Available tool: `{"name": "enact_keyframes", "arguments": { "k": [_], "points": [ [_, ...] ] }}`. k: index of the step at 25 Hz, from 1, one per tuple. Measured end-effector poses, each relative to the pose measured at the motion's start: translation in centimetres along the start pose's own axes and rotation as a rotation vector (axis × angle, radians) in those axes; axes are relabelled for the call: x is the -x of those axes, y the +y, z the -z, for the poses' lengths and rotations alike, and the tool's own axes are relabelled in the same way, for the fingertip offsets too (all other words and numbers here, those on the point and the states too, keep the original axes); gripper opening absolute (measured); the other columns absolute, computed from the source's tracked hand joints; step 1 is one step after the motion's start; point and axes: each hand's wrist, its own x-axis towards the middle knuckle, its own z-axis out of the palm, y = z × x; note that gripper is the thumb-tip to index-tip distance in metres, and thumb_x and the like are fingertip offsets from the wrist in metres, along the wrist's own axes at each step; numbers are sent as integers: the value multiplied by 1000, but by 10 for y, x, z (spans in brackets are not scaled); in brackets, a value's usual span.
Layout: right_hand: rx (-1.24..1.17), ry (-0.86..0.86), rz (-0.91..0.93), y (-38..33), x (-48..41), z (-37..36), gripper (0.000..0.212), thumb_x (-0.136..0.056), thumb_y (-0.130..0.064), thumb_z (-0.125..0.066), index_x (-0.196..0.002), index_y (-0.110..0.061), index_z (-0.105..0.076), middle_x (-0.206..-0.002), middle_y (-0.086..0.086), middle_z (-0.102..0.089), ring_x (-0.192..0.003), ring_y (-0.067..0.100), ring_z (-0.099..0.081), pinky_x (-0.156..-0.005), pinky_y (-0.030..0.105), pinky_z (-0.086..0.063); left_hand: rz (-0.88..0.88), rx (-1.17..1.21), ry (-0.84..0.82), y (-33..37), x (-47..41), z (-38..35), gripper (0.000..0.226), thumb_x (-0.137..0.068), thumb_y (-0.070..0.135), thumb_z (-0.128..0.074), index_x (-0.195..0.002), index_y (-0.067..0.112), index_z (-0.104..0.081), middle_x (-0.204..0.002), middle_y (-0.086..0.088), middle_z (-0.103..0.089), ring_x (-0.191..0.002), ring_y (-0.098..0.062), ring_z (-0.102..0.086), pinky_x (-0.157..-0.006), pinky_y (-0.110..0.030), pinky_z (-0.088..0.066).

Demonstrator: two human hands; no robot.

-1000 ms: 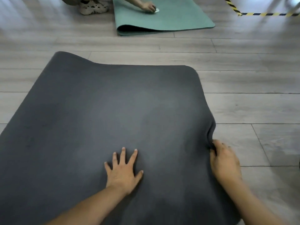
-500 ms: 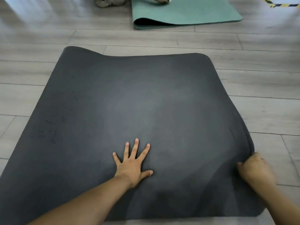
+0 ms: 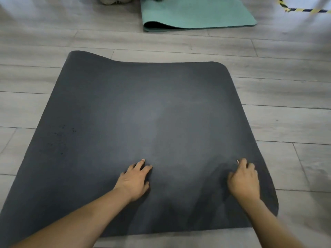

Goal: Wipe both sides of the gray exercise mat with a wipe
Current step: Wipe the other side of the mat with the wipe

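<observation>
The gray exercise mat (image 3: 143, 113) lies spread on the wood-plank floor (image 3: 286, 122) directly in front of me, with one broad face up. Most of the mat is flat; its far-left corner curls up off the floor, and its right edge runs in a slight wave. My left hand (image 3: 134, 181) rests palm down on the mat, near the middle of its near portion. The fingers are close together, slightly bent and released, with their tips on the surface, grasping nothing. My right hand (image 3: 243, 179) also rests palm down on the mat, close to its right edge. Its fingers are loosely bent and released, with the tips touching the surface; they are not closed round the edge. Both forearms reach over the near edge of the mat. A cluster of small dark specks (image 3: 62, 135) marks the left part of the mat. Beyond the far edge of the mat, well apart from it, lies a green mat (image 3: 197, 13) with its near-left end folded over. A light shoe (image 3: 111, 0) sits just left of the green mat. A strip of yellow-and-black tape (image 3: 300, 10) runs across the floor beyond the far-right corner of the gray mat.
</observation>
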Motion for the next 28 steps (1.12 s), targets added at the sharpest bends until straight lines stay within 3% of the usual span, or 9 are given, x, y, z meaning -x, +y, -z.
{"name": "enact_keyframes", "arguments": {
  "k": [3, 5, 9, 13, 17, 21, 28],
  "points": [
    [-277, -82, 82, -51, 28, -8, 26, -86, -3, -54, -111, 0, -57, -102, 23, -59, -94, 44, -54, -82, 47, -44, 12, -5, -30, -9, 23, 14, 49, -100, 42, -47, -147, 28, -40, -159, 0, -26, -141, -29, -35, -111, -48, -40],
    [-353, -126, 197, -85, 44, -2, 22, -92, -9, -49, -112, -10, -59, -99, 13, -61, -92, 37, -56, -80, 44, -47, -6, -3, 25, -15, 41, 25, 42, -101, 42, -44, -140, 27, -45, -147, 2, -37, -134, -26, -41, -109, -44, -41],
    [-315, -113, 327, -146, 60, 37, 21, -102, -24, -34, -114, -25, -51, -92, 1, -55, -85, 27, -55, -77, 43, -48, -53, 55, 170, -28, 67, 69, 39, -103, 43, -40, -139, 31, -47, -140, 7, -41, -128, -21, -43, -107, -38, -41],
    [-269, -120, 291, -191, 81, 88, 21, -103, -30, -30, -121, -30, -41, -92, -1, -48, -77, 28, -52, -69, 39, -45, -88, 109, 233, -43, 93, 112, 37, -104, 44, -40, -139, 33, -47, -138, 10, -42, -125, -19, -44, -105, -35, -41],
    [-333, -236, 224, -226, 95, 134, 30, -93, -26, -42, -122, -27, -36, -109, -8, -42, -91, 26, -55, -72, 35, -40, -107, 146, 250, -62, 112, 148, 37, -103, 42, -43, -138, 31, -49, -140, 9, -42, -123, -20, -44, -106, -37, -41],
    [-345, -202, 291, -239, 102, 166, 26, -86, -9, -51, -108, -15, -40, -99, 5, -49, -81, 27, -48, -64, 34, -34, -113, 180, 270, -72, 124, 175, 35, -102, 41, -47, -135, 31, -52, -141, 8, -44, -125, -22, -45, -107, -39, -41],
    [-358, -170, 142, -219, 117, 217, 25, -89, -15, -53, -114, -18, -49, -101, 4, -46, -81, 24, -50, -68, 31, -39, -195, 168, 243, -47, 149, 198, 36, -103, 43, -45, -137, 32, -51, -142, 9, -45, -125, -21, -46, -104, -36, -41]
  ]
}}
